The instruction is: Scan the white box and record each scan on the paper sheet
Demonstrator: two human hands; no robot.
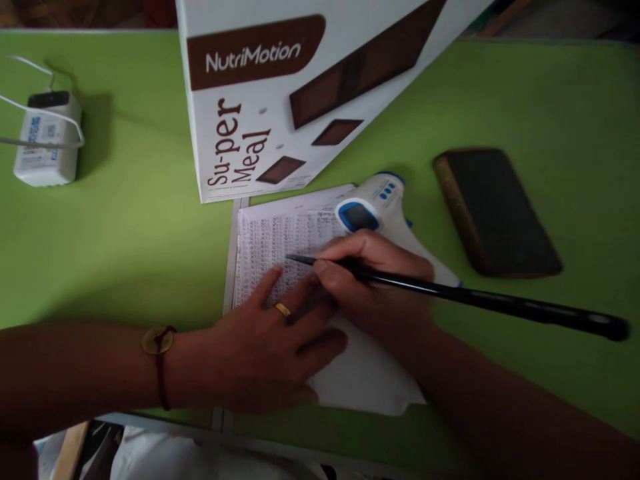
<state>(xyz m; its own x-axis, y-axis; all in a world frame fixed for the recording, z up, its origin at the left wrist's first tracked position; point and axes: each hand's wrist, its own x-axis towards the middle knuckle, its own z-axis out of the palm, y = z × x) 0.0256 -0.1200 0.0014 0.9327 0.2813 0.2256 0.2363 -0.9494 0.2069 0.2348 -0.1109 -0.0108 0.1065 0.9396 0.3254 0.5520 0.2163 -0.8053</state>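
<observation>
My right hand (375, 280) grips a long black pen (480, 299) near its tip. The pen slants across the hand, and its point is at the rows of small handwriting on a white sheet of paper (265, 233). Fingers spread, my left hand (270, 347) lies flat over the lower left of the paper; a gold ring and a dark red cord bracelet are on it. Behind my right hand, a white and blue infrared thermometer (395, 213) rests partly on the paper's upper right. My hands cover much of the sheet's middle.
A large white NutriMotion box (260, 113) stands behind the paper. To the right lies a dark phone (505, 213) in a brown case. A white charger (50, 140) with a cable sits at the far left. All are on the green table (140, 233), whose front edge is near my forearms.
</observation>
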